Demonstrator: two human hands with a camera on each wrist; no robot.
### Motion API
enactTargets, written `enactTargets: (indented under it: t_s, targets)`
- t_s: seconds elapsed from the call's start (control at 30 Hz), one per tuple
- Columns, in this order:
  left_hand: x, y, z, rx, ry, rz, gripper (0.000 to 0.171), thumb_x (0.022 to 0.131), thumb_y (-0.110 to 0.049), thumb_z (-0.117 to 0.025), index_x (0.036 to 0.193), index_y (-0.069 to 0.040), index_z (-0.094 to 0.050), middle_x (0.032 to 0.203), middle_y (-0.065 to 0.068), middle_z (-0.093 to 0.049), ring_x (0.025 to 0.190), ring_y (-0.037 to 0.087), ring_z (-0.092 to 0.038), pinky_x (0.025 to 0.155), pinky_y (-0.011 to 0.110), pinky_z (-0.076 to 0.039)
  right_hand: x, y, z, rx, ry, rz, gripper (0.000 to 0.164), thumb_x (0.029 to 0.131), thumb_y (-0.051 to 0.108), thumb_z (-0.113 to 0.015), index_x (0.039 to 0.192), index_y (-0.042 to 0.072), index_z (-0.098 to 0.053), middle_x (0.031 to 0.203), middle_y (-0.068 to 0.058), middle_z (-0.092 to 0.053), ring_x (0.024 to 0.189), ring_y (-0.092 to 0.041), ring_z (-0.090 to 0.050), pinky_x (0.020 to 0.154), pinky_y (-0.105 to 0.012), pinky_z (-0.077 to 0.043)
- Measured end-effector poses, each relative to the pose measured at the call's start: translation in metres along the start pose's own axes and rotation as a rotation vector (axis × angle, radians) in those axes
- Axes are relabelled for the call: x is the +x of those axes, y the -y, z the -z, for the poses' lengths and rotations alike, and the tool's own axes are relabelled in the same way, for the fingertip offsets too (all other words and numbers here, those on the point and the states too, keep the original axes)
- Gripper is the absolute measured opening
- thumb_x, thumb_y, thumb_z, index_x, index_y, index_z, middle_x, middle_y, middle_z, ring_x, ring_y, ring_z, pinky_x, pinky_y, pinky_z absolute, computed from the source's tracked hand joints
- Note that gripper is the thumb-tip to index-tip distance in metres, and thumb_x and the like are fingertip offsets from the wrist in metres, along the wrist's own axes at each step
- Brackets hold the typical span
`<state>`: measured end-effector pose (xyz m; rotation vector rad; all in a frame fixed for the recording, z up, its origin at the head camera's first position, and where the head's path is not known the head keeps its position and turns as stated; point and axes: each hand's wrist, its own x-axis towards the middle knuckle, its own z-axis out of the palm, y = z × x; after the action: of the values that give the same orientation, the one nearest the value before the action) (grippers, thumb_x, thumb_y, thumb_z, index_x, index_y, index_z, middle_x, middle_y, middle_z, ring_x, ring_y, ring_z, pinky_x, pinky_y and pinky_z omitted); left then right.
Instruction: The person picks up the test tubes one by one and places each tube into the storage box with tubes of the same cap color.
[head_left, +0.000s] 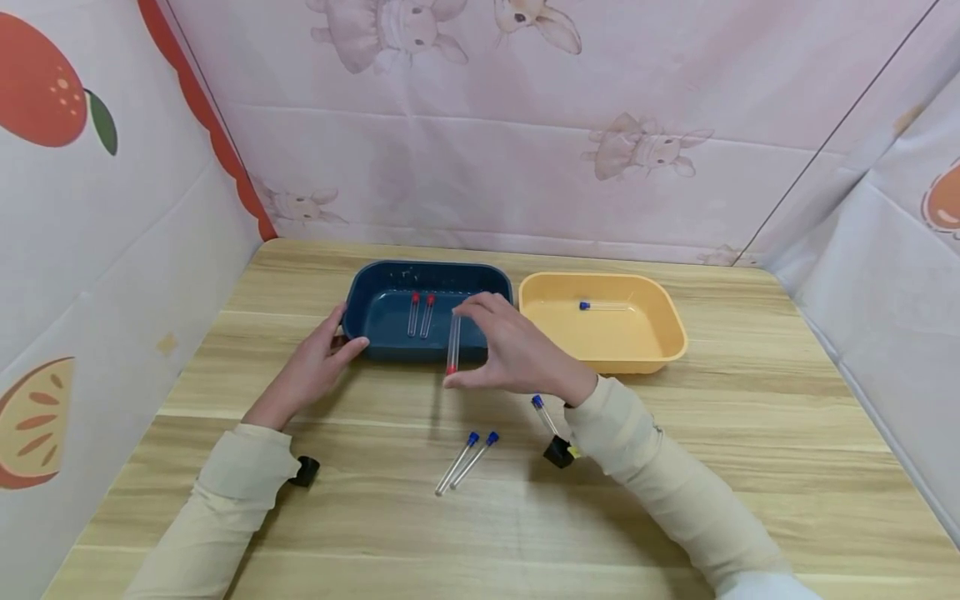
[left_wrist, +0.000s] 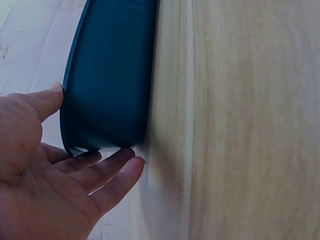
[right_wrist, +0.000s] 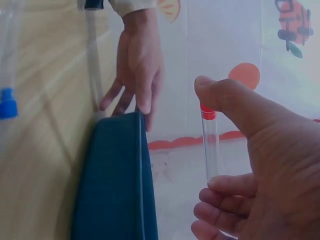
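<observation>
My right hand [head_left: 513, 346] pinches a clear test tube [right_wrist: 211, 147] lengthwise, thumb on its red cap and a finger at its rounded end. The cap points down toward the table in the head view. This tube is held over the front edge of the dark blue tray [head_left: 416, 353], where two more red-capped tubes [head_left: 420, 317] lie side by side. At the tray's left front corner, my left hand [head_left: 311, 371] holds on, thumb at the rim and fingers around the end wall. Two blue-capped tubes [head_left: 467, 462] lie on the table before the tray.
A yellow tray [head_left: 603, 365] stands right of the blue one, with one blue-capped tube [head_left: 600, 307] inside. Another blue-capped tube [head_left: 543, 414] lies on the table, partly hidden by the right wrist's black camera [head_left: 558, 452]. Printed cloth walls [head_left: 487, 167] border the wooden table [head_left: 420, 542].
</observation>
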<state>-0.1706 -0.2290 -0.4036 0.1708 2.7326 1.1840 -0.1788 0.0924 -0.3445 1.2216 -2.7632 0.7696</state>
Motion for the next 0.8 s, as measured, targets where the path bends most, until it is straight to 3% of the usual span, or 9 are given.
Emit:
enactTargets:
  t_s: [0.4, 0.8]
  targets:
    - [0.0, 0.0, 0.0, 0.006, -0.002, 0.004, 0.082, 0.11, -0.042, -0.05, 0.166, -0.005, -0.003, 0.164, 0.031, -0.023, 0.142, 0.047, -0.041, 0.116, 0.062, -0.032, 0.015, -0.015, 0.008, 0.058, 0.007, -0.077, 0.089, 0.082, 0.052, -0.085, 0.146, 0.0, -0.052, 0.147, -0.013, -0.049, 0.131, -0.026, -0.046, 0.111, -0.044, -0.045]
    - [0.0, 0.001, 0.0, -0.003, -0.006, 0.0, 0.082, 0.11, -0.041, -0.05, 0.166, -0.004, -0.002, 0.165, 0.03, -0.021, 0.143, 0.047, -0.04, 0.115, 0.06, -0.033, 0.028, -0.027, 0.011, 0.052, 0.009, -0.079, 0.09, 0.081, 0.052, -0.085, 0.147, 0.0, -0.051, 0.148, -0.016, -0.049, 0.13, -0.029, -0.048, 0.11, -0.045, -0.045]
